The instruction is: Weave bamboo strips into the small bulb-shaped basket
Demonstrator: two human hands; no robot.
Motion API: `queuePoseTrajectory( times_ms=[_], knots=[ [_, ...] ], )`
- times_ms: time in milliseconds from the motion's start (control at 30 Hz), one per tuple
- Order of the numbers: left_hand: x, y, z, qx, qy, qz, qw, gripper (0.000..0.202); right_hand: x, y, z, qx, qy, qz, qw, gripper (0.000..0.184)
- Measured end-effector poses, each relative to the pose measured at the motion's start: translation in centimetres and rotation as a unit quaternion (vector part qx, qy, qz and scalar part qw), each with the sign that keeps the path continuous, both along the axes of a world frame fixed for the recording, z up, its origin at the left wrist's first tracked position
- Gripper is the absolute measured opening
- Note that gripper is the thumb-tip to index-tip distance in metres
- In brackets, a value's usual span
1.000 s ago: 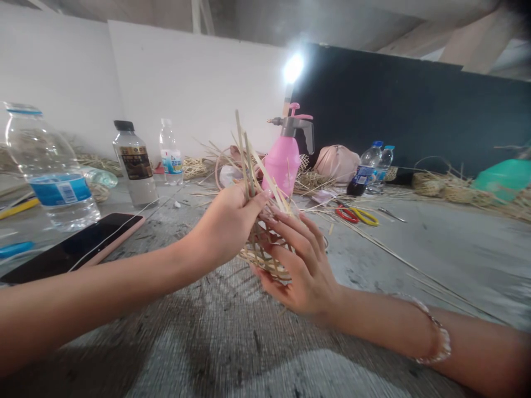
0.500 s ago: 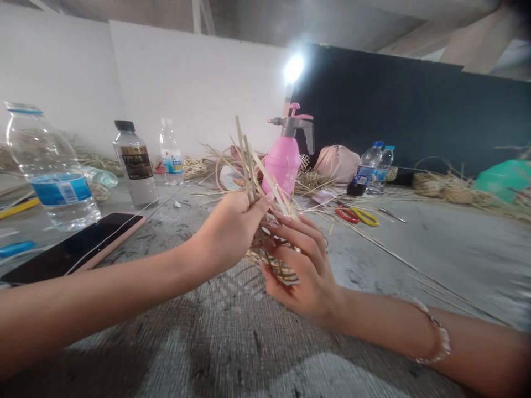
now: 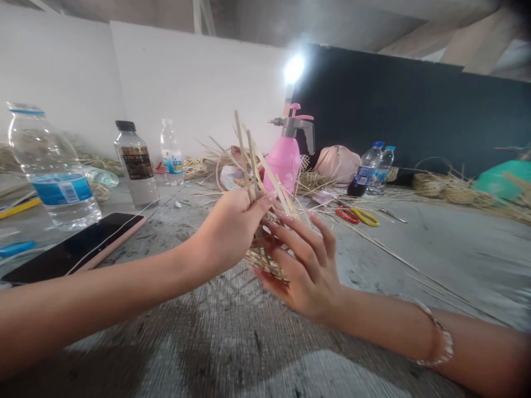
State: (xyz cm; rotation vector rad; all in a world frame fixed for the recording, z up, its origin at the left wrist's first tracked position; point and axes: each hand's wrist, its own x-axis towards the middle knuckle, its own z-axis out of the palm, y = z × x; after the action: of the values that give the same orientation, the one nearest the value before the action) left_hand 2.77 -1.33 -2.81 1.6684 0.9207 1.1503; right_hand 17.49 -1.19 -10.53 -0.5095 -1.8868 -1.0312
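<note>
A small half-woven basket of pale straw strips is held up just above the grey table, its loose upright strips fanning upward. My left hand is closed round the bunch of uprights from the left. My right hand cups the woven base from the right and below, its fingers spread and curled against the weave. A bead bracelet is on my right wrist.
A black phone in a pink case and a large water bottle lie left. Two more bottles, a pink spray bottle, red and yellow scissors, a pink bag and straw heaps line the back.
The right hand's fingers curled tighter on the base, then spread and straightened again. The uprights shifted slightly in my left hand. Both arms stay in place.
</note>
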Motion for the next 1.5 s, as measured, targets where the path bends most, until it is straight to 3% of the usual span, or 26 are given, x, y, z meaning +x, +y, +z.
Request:
queuePoseTrajectory(
  times_ms=[200,467,1033,1300,1500],
  knots=[
    [-0.2,-0.4,-0.2,-0.018,-0.002,0.009,1.0,0.033,-0.6,0.1,0.0,0.052,0.016,0.005,0.999,0.019],
    [-0.2,-0.6,-0.7,-0.061,-0.038,-0.011,0.997,0.03,-0.5,-0.1,0.1,0.033,0.002,0.019,0.999,0.016],
    [-0.3,-0.3,-1.0,-0.037,-0.028,0.002,0.999,0.029,0.2,0.4,-0.5,-0.025,-0.016,0.085,0.996,0.02],
    [-0.2,-0.3,-0.2,-0.07,-0.071,-0.01,0.995,0.031,-0.3,0.1,-0.2,-0.003,-0.01,0.006,1.0,0.016],
    [-0.3,-0.6,0.1,-0.086,-0.082,-0.015,0.993,0.03,-0.5,0.0,-0.1,0.002,-0.011,0.011,1.0,0.016]
  ],
)
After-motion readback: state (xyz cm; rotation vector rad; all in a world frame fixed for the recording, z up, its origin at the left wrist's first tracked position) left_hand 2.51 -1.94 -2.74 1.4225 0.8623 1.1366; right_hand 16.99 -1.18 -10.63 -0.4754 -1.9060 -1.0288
